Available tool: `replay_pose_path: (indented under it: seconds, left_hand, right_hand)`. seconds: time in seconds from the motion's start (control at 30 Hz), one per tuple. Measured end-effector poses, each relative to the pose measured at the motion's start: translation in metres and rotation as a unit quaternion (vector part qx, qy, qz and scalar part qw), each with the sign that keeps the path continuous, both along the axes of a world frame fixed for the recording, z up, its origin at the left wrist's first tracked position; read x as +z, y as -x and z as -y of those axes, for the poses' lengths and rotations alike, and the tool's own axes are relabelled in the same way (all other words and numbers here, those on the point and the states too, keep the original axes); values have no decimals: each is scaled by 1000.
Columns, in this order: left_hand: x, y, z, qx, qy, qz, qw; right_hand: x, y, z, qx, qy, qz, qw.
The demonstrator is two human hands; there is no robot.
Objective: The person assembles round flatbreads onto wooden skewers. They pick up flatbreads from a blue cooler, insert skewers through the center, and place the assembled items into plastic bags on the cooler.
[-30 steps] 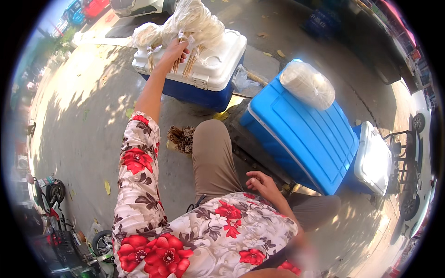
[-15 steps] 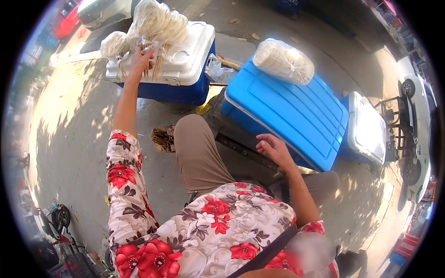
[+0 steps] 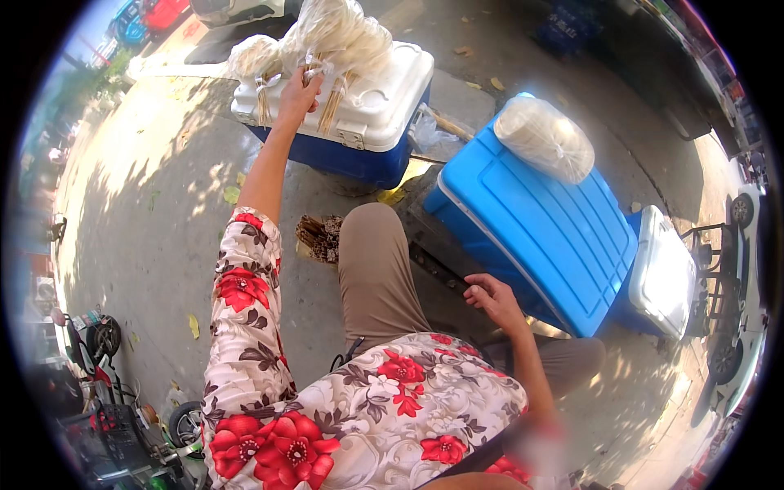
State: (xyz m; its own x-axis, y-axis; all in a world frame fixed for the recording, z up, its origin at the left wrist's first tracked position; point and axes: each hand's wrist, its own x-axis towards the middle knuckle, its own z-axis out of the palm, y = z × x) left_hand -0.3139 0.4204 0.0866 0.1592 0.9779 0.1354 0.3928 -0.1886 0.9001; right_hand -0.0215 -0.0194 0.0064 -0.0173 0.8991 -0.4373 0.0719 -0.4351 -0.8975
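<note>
**Left hand (image 3: pixel 300 96) gripping middle stick bundle (image 3: pixel 328 31) at the cooler (image 3: pixel 351 163)**

Watching from close by. Left arm is reaching out, and the left hand is closing around the thin sticks just below the bundle's clear plastic wrap. Bundle is sitting over the cooler's white lid (image 3: pixel 398 102), pale wrapped head up, sticks pointing down. Can't tell if it's resting on the lid or being lifted clear.

Two more are flanking it: a smaller bundle (image 3: pixel 253 57) to the left, and a right-hand bundle (image 3: pixel 369 51) whose sticks are slanting past the lid's front edge.

Right hand (image 3: pixel 494 302) is hanging relaxed, fingers loosely part-curled, just beside the bright blue tub (image 3: pixel 531 224). Can't tell if it's touching the side.

Rest of the layout:
- Clear-wrapped pale pack (image 3: pixel 545 140) is lying on the tub's ribbed lid, far end.
- White-lidded blue box (image 3: pixel 663 273) is standing right of the tub.
- Crumpled clear plastic bag (image 3: pixel 433 135) is lying between cooler and tub.
- Bunch of brown sticks (image 3: pixel 320 238) is sitting on the pavement (image 3: pixel 175 261), just left of the person's brown-trousered knee (image 3: pixel 371 253).
</note>
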Motion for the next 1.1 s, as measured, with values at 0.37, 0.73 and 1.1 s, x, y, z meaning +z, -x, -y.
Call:
replay_pose_path:
  seconds: [0.37, 0.73, 1.1]
  left_hand:
    - [-14, 4, -12, 59, -68, -119, 989]
    - [1, 35, -44, 63, -168, -261, 948]
    - [2, 28, -17, 98, -226, -262, 933]
  right_hand:
    - [-6, 1, 2, -4, -11, -1, 1000]
    - [-10, 3, 7, -6, 5, -8, 1000]
    - [8, 5, -3, -1, 14, -2, 1000]
